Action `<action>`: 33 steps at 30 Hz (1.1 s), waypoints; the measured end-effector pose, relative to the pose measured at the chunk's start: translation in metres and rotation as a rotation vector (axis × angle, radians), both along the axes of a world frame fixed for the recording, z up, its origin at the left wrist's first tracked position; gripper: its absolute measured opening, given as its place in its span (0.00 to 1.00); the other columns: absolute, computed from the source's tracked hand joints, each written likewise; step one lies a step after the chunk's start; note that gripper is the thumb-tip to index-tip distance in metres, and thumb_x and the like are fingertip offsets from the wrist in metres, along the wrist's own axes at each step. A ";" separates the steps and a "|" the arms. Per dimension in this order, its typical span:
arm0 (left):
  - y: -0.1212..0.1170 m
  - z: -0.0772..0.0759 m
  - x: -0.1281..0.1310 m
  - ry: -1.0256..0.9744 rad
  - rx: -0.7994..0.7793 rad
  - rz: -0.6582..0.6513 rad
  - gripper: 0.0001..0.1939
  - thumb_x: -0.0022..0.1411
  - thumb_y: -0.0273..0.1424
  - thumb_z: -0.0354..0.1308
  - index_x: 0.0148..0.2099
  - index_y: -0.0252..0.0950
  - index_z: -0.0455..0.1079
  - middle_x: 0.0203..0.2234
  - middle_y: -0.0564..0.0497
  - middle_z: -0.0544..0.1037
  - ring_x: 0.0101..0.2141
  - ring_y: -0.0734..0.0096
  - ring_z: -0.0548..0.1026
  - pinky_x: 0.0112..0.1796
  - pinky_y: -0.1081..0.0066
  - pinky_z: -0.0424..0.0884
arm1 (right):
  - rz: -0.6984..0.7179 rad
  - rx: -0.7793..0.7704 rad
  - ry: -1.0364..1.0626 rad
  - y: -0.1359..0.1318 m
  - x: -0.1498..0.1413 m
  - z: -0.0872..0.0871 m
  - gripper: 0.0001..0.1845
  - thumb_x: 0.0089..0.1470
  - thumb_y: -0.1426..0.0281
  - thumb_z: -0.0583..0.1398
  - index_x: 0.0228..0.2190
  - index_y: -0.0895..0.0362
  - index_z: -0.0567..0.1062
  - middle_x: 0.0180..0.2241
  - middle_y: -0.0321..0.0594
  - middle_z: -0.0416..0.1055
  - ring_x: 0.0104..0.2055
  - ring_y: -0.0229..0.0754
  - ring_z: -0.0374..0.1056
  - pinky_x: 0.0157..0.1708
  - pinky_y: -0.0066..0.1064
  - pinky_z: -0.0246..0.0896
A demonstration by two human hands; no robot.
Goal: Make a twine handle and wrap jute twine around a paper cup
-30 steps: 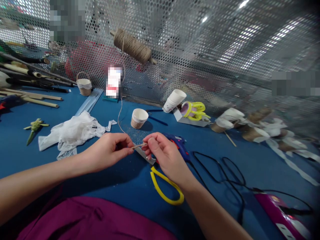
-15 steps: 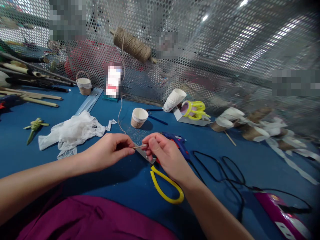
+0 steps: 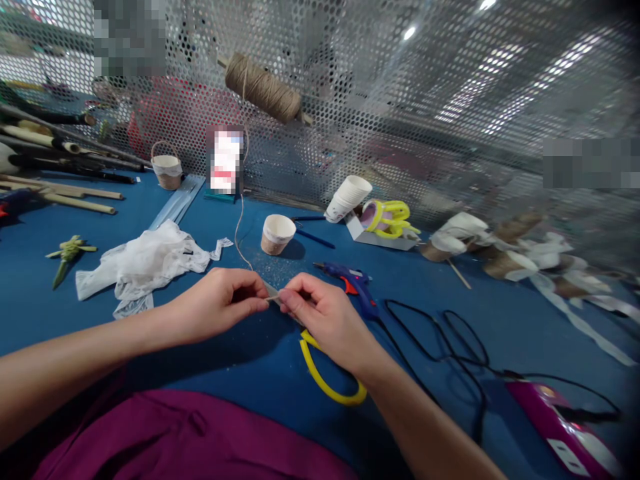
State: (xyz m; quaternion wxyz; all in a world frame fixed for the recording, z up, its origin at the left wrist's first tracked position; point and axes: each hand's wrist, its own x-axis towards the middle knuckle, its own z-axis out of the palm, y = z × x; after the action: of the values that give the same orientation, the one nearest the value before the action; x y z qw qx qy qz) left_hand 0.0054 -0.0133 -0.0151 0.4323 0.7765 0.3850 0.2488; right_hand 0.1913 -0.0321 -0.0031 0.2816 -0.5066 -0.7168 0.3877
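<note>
My left hand [image 3: 220, 303] and my right hand [image 3: 320, 317] meet over the blue table, both pinched on a thin strand of jute twine [image 3: 273, 297]. The twine runs up from my hands to a spool of jute twine [image 3: 263, 89] hung on the perforated metal screen. Yellow-handled scissors [image 3: 327, 383] lie on the table just under my right hand, their blades partly hidden by it. A blue glue gun [image 3: 353, 283] lies right behind my right hand.
A twine-wrapped paper cup [image 3: 277, 235] stands behind my hands, with white lace cloth [image 3: 145, 263] to the left. Stacked paper cups [image 3: 347, 198], yellow scissors [image 3: 393, 219], wrapped cups with ribbon [image 3: 505, 257], a black cord [image 3: 450, 340] and a purple device [image 3: 555, 427] lie to the right. Sticks [image 3: 65, 193] lie far left.
My right hand has slid a little left and down, closing the gap to my left hand. More of the blue glue gun now shows behind it.
</note>
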 end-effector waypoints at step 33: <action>0.024 0.022 -0.015 0.070 -0.085 -0.128 0.11 0.59 0.32 0.48 0.36 0.31 0.68 0.23 0.52 0.74 0.20 0.79 0.70 0.24 0.77 0.67 | 0.125 0.653 -0.650 0.005 -0.003 0.005 0.10 0.57 0.69 0.52 0.32 0.58 0.72 0.31 0.45 0.73 0.35 0.45 0.68 0.36 0.37 0.59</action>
State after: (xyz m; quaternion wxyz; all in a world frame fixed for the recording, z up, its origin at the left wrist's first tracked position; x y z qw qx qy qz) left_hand -0.0092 0.0107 0.0072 0.4663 0.7886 0.3597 0.1770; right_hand 0.1885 -0.0270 0.0021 0.1632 -0.4422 -0.8817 -0.0211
